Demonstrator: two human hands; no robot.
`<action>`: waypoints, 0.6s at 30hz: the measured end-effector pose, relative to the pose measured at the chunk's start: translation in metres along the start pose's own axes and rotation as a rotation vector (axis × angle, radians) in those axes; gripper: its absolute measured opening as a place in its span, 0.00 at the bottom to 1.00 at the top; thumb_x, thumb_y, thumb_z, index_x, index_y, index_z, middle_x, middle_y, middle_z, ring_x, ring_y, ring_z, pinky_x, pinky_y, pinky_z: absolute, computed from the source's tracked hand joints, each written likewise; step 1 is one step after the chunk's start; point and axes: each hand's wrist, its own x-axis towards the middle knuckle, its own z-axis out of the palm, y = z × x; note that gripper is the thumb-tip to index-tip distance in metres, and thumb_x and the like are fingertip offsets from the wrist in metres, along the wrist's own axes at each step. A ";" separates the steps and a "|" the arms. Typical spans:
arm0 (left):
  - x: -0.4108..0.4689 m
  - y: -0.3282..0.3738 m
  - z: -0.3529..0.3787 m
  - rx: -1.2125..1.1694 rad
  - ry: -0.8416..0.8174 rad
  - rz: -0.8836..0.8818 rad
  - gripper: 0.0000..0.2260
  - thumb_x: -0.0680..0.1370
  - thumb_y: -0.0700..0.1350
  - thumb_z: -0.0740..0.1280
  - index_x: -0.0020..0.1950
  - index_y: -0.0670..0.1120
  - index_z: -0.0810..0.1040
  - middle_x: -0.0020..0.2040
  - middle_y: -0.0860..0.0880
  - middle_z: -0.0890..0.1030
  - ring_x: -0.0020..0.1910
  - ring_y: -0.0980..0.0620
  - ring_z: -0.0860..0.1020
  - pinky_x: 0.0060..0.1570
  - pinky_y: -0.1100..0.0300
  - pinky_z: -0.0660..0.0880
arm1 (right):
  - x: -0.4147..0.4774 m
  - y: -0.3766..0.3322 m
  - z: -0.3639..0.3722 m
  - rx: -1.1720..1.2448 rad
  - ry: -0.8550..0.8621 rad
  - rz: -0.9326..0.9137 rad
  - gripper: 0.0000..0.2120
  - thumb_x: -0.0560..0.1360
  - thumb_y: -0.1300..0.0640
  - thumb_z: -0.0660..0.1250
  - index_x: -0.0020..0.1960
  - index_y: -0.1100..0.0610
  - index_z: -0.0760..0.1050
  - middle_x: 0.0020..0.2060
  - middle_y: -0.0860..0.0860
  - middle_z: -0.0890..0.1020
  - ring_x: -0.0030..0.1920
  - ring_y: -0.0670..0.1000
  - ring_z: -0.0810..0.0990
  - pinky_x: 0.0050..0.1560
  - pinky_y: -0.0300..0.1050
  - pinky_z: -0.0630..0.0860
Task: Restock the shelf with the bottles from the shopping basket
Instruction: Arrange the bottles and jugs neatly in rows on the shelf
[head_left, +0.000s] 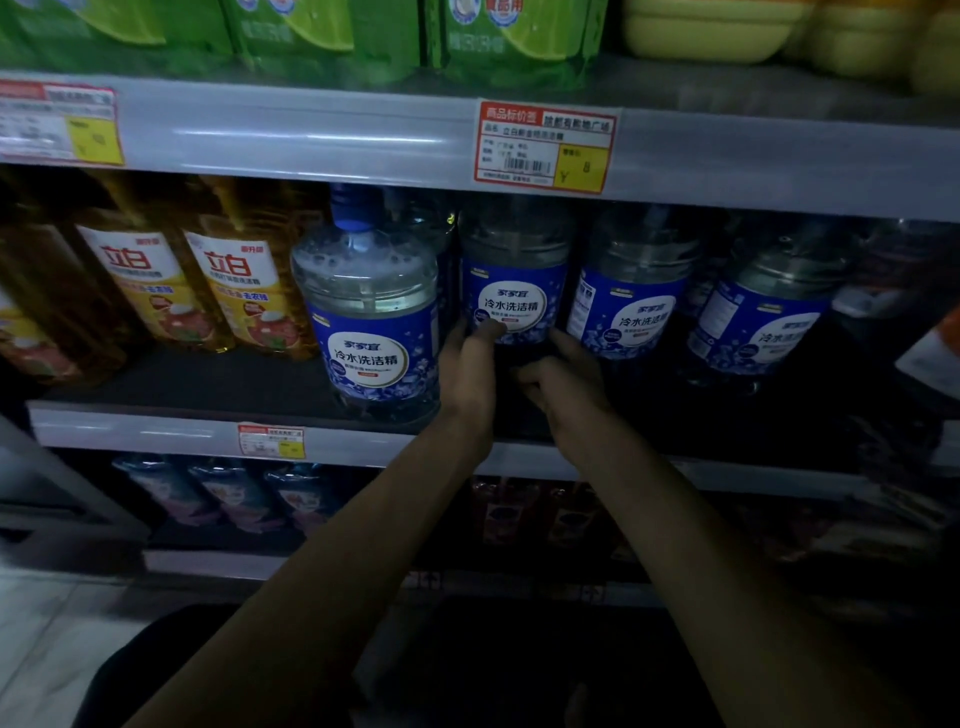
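Note:
Several clear bottles with blue labels stand in a row on the middle shelf (156, 431). Both my hands reach to the second bottle (511, 280) in the row. My left hand (470, 364) grips its left side, thumb lying across the label. My right hand (561, 371) holds its lower right side with curled fingers. A blue-capped bottle (369, 312) stands further forward, just left of my left hand. Two more bottles (631, 301) (769, 317) stand to the right. The bottom of the view is dark; I cannot make out the shopping basket.
Yellow-labelled amber bottles (182, 275) fill the left of the same shelf. Green pouches (322, 36) sit on the shelf above, behind a red price tag (545, 148). Dark bottles (234, 493) line the shelf below. Pale floor tiles (52, 649) show at bottom left.

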 end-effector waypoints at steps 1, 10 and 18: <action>0.001 0.000 0.000 -0.004 -0.004 -0.008 0.30 0.65 0.51 0.71 0.68 0.49 0.80 0.59 0.46 0.85 0.60 0.43 0.82 0.64 0.42 0.78 | 0.001 0.000 0.000 0.000 0.005 -0.001 0.33 0.69 0.74 0.66 0.68 0.47 0.77 0.57 0.50 0.84 0.59 0.54 0.81 0.62 0.56 0.80; 0.013 -0.007 -0.001 -0.010 -0.009 -0.016 0.26 0.68 0.51 0.70 0.66 0.49 0.81 0.58 0.46 0.86 0.58 0.43 0.83 0.62 0.42 0.79 | 0.005 0.001 0.000 -0.018 -0.014 -0.024 0.32 0.68 0.75 0.64 0.64 0.47 0.79 0.57 0.50 0.84 0.60 0.53 0.81 0.63 0.56 0.79; 0.016 -0.009 0.001 -0.005 -0.012 0.007 0.25 0.70 0.49 0.70 0.67 0.50 0.80 0.59 0.47 0.85 0.59 0.44 0.83 0.63 0.43 0.78 | 0.007 0.000 -0.002 -0.066 -0.023 -0.032 0.35 0.67 0.74 0.64 0.68 0.47 0.77 0.59 0.49 0.84 0.61 0.52 0.80 0.64 0.56 0.79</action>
